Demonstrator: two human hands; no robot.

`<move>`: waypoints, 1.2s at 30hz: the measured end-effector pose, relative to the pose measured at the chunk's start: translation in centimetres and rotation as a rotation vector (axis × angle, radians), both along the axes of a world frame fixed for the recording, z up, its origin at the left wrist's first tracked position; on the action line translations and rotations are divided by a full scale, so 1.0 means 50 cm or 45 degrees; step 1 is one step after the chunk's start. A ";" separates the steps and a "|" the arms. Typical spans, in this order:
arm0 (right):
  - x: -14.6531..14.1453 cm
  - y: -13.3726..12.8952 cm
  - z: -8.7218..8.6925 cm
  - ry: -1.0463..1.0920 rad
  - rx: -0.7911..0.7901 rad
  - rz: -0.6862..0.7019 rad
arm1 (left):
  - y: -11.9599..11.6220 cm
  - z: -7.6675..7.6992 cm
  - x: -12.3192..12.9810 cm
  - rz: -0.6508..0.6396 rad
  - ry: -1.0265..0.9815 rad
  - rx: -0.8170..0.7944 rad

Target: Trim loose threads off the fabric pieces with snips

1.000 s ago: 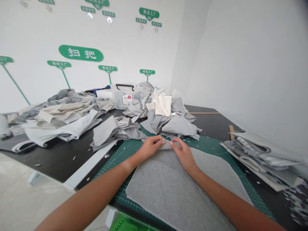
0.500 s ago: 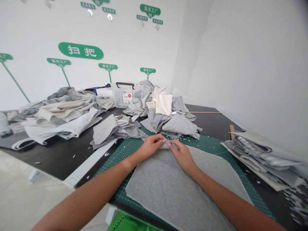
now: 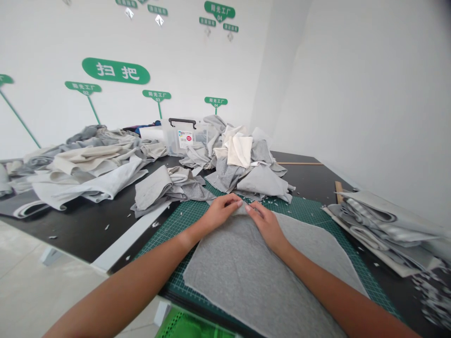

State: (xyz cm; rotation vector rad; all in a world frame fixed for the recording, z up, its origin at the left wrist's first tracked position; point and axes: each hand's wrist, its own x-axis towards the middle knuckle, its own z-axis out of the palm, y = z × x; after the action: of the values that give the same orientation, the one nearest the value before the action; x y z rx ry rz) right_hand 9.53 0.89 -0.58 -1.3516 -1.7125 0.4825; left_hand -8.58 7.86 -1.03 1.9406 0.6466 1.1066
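Note:
A large grey cloth (image 3: 239, 267) lies spread toward me over the green cutting mat (image 3: 303, 205). At its far edge my left hand (image 3: 223, 210) is closed, thumb and fingers pinching the cloth. My right hand (image 3: 266, 225) is just beside it, its thumb and fingertips closed on the same edge. The two sets of fingertips are nearly touching. Whether a small tool is tucked under my right hand cannot be seen; no blue handle shows.
Beyond the mat is a heap of cloth scraps (image 3: 239, 152) beside a clear lidded box (image 3: 172, 141). More cloth is piled at the left (image 3: 88, 164), and folded pieces (image 3: 380, 230) are stacked at the right. A white strip (image 3: 123, 244) crosses the black table (image 3: 84, 230).
The blue-handled tool seen in my right hand is out of sight now. My right fingers have shifted slightly on the cloth's edge, while the left hand stays nearly in place.

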 end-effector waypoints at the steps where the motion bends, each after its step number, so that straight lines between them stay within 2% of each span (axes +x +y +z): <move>1: -0.001 -0.002 0.001 -0.006 0.000 0.006 | -0.001 0.000 0.000 0.011 -0.004 0.000; 10: -0.001 -0.004 -0.002 -0.080 0.029 -0.043 | -0.002 -0.001 0.001 0.057 -0.013 0.007; 19: 0.003 0.002 -0.014 -0.073 0.033 -0.083 | 0.001 -0.003 0.000 -0.012 -0.014 -0.013; 25: 0.002 0.002 -0.013 -0.080 0.025 -0.047 | 0.002 -0.002 -0.001 -0.013 0.005 -0.002; 36: 0.000 -0.004 -0.006 -0.083 0.008 0.017 | 0.000 -0.006 -0.002 -0.120 0.055 -0.032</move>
State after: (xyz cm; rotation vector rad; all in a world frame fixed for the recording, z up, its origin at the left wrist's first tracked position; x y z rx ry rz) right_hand 9.53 0.71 -0.90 -1.3654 -1.7759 0.4447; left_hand -8.68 7.86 -1.33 1.9573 0.5832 0.9965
